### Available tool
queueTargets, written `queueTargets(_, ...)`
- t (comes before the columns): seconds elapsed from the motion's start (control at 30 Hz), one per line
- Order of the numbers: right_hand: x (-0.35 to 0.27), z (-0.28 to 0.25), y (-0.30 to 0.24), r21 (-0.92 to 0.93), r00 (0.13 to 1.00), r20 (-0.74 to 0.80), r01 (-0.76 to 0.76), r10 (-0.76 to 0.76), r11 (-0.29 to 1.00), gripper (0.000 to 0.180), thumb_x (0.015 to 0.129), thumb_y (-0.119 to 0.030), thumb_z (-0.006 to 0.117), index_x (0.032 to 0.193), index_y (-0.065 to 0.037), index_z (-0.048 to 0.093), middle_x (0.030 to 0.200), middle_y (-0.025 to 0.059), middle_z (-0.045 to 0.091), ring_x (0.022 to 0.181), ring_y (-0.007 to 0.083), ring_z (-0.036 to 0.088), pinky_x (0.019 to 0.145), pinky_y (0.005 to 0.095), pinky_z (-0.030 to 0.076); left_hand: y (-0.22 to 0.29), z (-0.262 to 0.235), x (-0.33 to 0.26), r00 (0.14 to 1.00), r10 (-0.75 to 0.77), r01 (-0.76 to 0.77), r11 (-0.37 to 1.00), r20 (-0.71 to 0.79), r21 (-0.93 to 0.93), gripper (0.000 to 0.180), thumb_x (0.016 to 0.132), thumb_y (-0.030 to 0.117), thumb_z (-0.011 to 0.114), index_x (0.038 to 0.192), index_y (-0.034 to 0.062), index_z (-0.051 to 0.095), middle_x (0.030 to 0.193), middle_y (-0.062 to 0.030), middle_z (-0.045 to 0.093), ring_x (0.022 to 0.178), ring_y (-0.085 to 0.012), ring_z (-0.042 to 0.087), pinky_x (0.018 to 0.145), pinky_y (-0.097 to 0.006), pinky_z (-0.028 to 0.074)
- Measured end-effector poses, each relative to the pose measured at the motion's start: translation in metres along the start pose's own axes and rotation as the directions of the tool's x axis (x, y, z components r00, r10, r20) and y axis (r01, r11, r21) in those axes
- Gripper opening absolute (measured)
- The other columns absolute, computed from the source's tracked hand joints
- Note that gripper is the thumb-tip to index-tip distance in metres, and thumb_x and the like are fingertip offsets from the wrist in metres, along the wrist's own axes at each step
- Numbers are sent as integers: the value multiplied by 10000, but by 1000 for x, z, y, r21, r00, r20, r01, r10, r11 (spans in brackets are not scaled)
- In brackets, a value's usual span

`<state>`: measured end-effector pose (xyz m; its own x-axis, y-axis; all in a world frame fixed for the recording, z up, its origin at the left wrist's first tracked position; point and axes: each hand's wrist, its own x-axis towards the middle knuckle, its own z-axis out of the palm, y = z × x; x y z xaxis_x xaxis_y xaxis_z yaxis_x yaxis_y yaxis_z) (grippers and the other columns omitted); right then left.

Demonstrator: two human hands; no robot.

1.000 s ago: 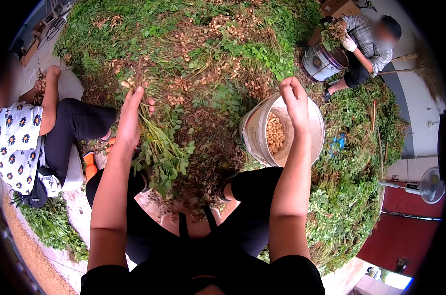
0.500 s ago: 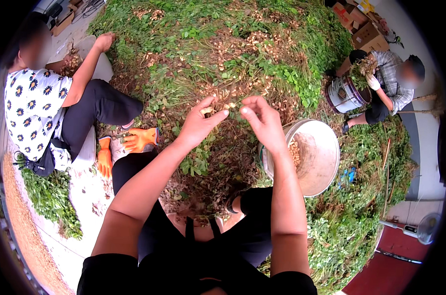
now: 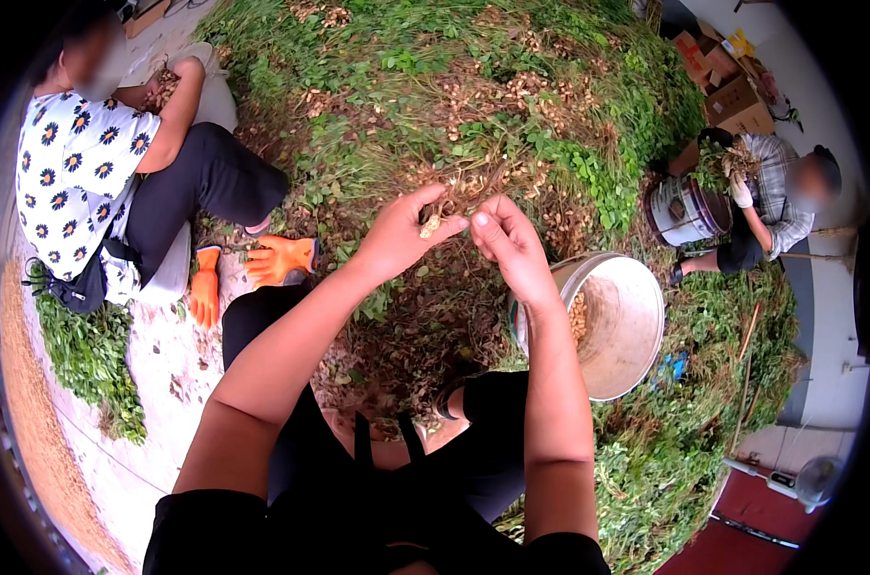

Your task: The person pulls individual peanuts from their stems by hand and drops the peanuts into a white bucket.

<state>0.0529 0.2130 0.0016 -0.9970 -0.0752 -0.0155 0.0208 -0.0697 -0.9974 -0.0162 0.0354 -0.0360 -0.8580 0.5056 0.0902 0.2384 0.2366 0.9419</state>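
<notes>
My left hand [image 3: 396, 235] is closed, with pale peanuts [image 3: 430, 227] showing between thumb and fingers. Just beyond its fingertips are dry brown roots and stems of a peanut plant [image 3: 471, 184]; whether they are all in the hand or partly on the heap behind, I cannot tell. Close beside it, my right hand [image 3: 513, 244] is pinched, thumb against forefinger, at the edge of the roots. What sits in that pinch is too small to make out. A white bucket [image 3: 631, 331] leans beside my right forearm, with shelled-looking tan peanuts [image 3: 578, 316] inside.
Pulled peanut plants [image 3: 435, 105] cover the ground ahead. Orange gloves [image 3: 279, 259] lie left of my knee. A person in a flowered shirt [image 3: 80, 158] sits at left, holding peanuts. At right, another person in a plaid shirt [image 3: 768, 144] holds a plant over a bucket [image 3: 686, 209].
My hands have drawn closer together, and brown roots now show at the fingertips. The left person's raised arm has come back to the peanuts. The view has shifted slightly.
</notes>
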Motion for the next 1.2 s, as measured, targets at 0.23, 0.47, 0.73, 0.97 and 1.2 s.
queueTargets(0.23,-9,15,-25,164,996,-71,56,-45,985,92,940,-123,543,1013,-98,494,840,1,549,661,57,464,571,195,370,-14,-22,18,985,-107,74,972,-137,-224,489,856,260,683,1240,-18,565,1083,-138,672,990,-183,620,900,-313,459)
queueTargets(0.47,12,26,10,-218,985,-164,23,-59,976,275,932,-264,639,1043,-66,484,795,-28,520,701,83,469,632,231,402,-4,-15,3,988,-96,99,995,-118,23,544,807,287,705,1234,-22,570,1121,-207,661,1047,-313,642,903,-378,479)
queueTargets(0.73,11,30,9,-673,978,-114,54,-176,738,231,962,-250,580,956,-27,519,672,32,550,603,146,507,592,315,444,-3,-19,-1,989,-97,110,987,-111,118,577,841,313,697,1277,-31,540,1211,-187,619,1135,-258,585,964,-353,443)
queueTargets(0.97,-46,30,-49,-268,993,94,98,-75,958,176,999,-215,496,947,-49,528,695,-26,488,589,58,415,523,210,348,-42,-38,20,959,-224,193,965,-175,-180,667,883,297,700,1351,-89,425,1270,-173,569,1162,-190,537,991,-310,411)
queueTargets(1.2,-172,-132,-27,-898,905,-425,-424,-18,-116,276,872,-210,637,1058,-17,574,1081,208,637,924,355,637,788,440,515,8,-45,-3,978,-176,146,962,-111,-231,806,835,420,706,1422,52,296,1393,-266,419,1335,-361,393,1096,-426,328)
